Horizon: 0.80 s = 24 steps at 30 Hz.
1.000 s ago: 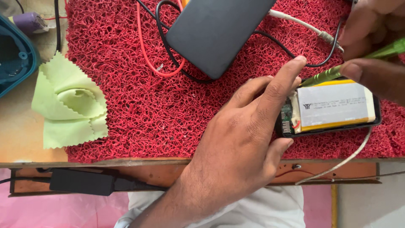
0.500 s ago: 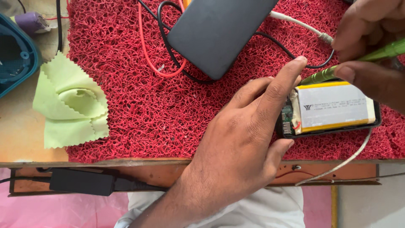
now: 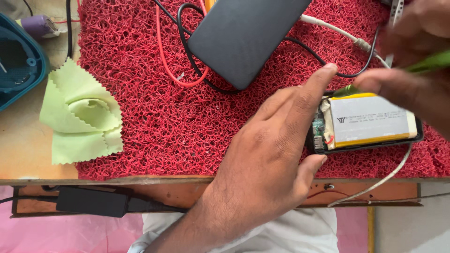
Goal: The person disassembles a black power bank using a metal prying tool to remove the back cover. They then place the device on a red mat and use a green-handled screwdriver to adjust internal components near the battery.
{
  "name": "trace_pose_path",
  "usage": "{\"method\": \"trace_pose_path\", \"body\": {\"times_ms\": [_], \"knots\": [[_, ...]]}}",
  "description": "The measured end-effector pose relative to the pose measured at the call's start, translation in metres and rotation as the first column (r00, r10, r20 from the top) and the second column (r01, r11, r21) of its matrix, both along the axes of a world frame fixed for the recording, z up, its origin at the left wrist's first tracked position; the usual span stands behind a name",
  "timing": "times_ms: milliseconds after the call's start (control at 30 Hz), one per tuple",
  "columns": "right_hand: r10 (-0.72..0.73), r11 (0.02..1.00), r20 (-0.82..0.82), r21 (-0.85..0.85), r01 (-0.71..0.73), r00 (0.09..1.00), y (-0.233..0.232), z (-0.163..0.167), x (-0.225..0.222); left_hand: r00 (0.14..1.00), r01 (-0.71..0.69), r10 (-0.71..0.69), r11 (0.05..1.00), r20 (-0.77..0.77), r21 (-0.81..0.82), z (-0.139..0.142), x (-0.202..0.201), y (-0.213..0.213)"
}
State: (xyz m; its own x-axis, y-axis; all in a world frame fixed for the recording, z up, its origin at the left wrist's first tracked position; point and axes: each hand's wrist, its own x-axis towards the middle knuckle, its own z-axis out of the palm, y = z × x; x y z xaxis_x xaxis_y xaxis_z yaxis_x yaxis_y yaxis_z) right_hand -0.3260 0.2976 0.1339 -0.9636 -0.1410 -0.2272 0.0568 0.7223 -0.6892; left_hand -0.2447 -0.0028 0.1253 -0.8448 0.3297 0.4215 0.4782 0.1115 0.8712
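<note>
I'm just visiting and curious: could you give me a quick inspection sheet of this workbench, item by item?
Surface: red looped-fibre mat on a wooden bench.
Job's things: opened black device shell with a silver flat battery pack and small green circuit board.
Clutter: pale green zigzag-edged cloth; dark grey flat back cover; teal plastic casing; purple cylindrical cell.
Hands: left hand steadies the shell; right hand, blurred, has a grip on a green-handled tool.
Cables: red wire, black wire, white cable.
Surroundings: black power adapter under the bench edge; pink floor covering.
</note>
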Motion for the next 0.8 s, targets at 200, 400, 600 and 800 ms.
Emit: {"method": "trace_pose_path", "body": {"times_ms": [200,400,600,800], "knots": [[0.239,0.884,-0.318,0.462,-0.070,0.917,-0.017,0.021,0.012,0.999,0.013,-0.012,1.000,0.040,-0.007,0.004,-0.002,0.001],[0.465,0.711,-0.117,0.640,-0.291,0.877,-0.023,0.055,0.001,1.000,-0.001,0.002,1.000,0.029,-0.021,0.008,-0.003,0.002],[0.412,0.862,-0.119,0.372,-0.344,0.903,-0.005,0.048,0.006,1.000,0.000,0.000,1.000,0.001,-0.031,0.007,-0.002,0.003],[-0.295,0.938,0.294,-0.094,0.335,0.909,-0.033,0.007,-0.011,1.000,-0.006,0.006,1.000,-0.001,-0.027,0.005,-0.001,0.001]]}}
